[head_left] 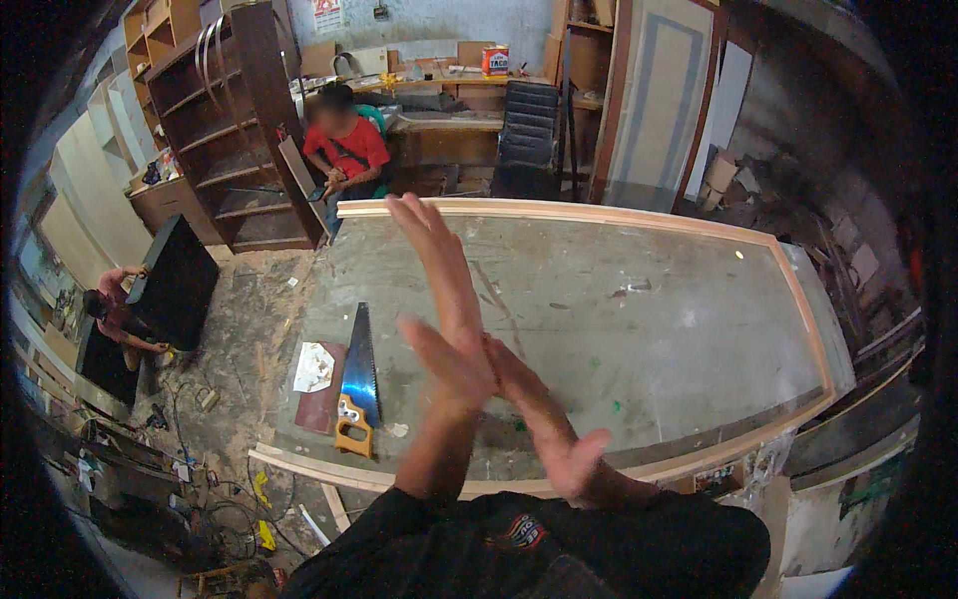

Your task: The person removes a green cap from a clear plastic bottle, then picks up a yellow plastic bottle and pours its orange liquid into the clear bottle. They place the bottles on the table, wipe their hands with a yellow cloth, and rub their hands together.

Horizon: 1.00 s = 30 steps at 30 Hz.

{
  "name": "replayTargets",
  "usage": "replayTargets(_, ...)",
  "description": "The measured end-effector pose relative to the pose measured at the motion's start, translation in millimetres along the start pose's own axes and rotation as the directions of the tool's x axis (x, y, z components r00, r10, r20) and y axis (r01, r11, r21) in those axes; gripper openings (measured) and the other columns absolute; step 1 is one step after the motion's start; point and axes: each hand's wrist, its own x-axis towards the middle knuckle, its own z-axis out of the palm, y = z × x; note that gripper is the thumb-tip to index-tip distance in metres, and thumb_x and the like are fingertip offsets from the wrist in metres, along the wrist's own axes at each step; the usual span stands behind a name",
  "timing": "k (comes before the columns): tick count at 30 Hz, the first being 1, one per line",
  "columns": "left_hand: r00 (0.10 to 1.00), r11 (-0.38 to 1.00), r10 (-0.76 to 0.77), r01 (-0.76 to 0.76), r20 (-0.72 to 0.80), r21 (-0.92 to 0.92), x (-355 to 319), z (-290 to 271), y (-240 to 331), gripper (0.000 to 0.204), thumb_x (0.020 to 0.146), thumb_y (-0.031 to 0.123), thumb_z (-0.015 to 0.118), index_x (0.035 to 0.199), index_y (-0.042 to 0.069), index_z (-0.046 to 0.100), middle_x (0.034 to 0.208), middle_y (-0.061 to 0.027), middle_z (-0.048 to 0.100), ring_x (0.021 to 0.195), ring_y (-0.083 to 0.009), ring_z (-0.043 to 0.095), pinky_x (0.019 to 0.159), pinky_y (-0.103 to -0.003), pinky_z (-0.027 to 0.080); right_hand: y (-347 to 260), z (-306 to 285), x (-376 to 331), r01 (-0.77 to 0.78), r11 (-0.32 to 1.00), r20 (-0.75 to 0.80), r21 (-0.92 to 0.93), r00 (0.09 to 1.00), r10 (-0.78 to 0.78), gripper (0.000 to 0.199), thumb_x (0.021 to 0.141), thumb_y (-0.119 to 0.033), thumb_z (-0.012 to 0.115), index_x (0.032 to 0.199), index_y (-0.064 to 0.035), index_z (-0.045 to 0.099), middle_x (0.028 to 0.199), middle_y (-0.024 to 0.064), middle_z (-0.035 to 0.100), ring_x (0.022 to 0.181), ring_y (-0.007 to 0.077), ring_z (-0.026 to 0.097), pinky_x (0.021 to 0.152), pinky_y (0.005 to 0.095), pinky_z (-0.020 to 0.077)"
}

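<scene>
My left hand (458, 314) is raised over the table, fingers stretched out toward the far side and thumb apart. Slanting in from the right, my right hand (544, 409) has its fingers extended and thumb up. The two hands meet or cross near the left palm, slightly blurred; I see nothing held in either. Below them lies a worn grey-green tabletop (639, 349). To the left of my hands rests a handsaw (361, 374) with an orange-brown handle. Beside it is a dark red board (317, 414) with a white, stained sheet (314, 367) on it.
Pale wooden strips (559, 208) run along the table's far, right and near edges. A seated person in red (349, 150) is beyond the table. At left, another person (118, 309) handles a black panel (178, 280). Cables and yellow scraps (264, 534) lie on the floor.
</scene>
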Motion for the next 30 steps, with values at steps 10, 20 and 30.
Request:
replayTargets(10,0.876,0.969,0.154,-0.224,0.458,0.102,-94,46,-22,0.127,0.077,0.088,0.050,0.164,0.005,0.010,0.166,-0.0353,-0.001,0.154,-0.0544,0.001,0.121,-0.066,0.005,-12,-34,9,0.080,0.930,-0.374,0.360,0.925,0.065,0.118,0.086,-0.090,-0.001,0.163,-0.0021,0.021,0.171,0.0102,0.017,0.158,0.0271,0.010,0.127,0.0401,0.0017)
replayTargets(20,0.878,0.986,0.128,-0.061,0.461,-0.158,-58,91,-8,0.125,0.073,0.070,0.069,0.164,0.006,0.013,0.169,-0.0265,0.006,0.157,-0.0417,0.008,0.124,-0.057,0.007,-54,-73,63,0.085,0.963,-0.646,-0.254,0.727,-0.235,0.125,0.074,-0.100,0.001,0.166,-0.0156,-0.005,0.173,0.0132,-0.002,0.159,0.0235,0.000,0.126,0.0459,-0.0010)
replayTargets(30,0.985,0.998,-0.036,0.045,0.167,-0.054,-31,58,22,0.122,0.083,0.093,0.030,0.164,0.010,-0.008,0.172,-0.0133,-0.009,0.159,-0.0267,-0.009,0.127,-0.044,-0.006,-26,-33,60,0.332,0.868,-0.060,-0.368,0.924,-0.378,0.138,0.078,-0.096,0.036,0.160,0.0026,-0.016,0.169,0.0283,-0.006,0.158,0.0393,-0.001,0.125,0.0513,0.0051)
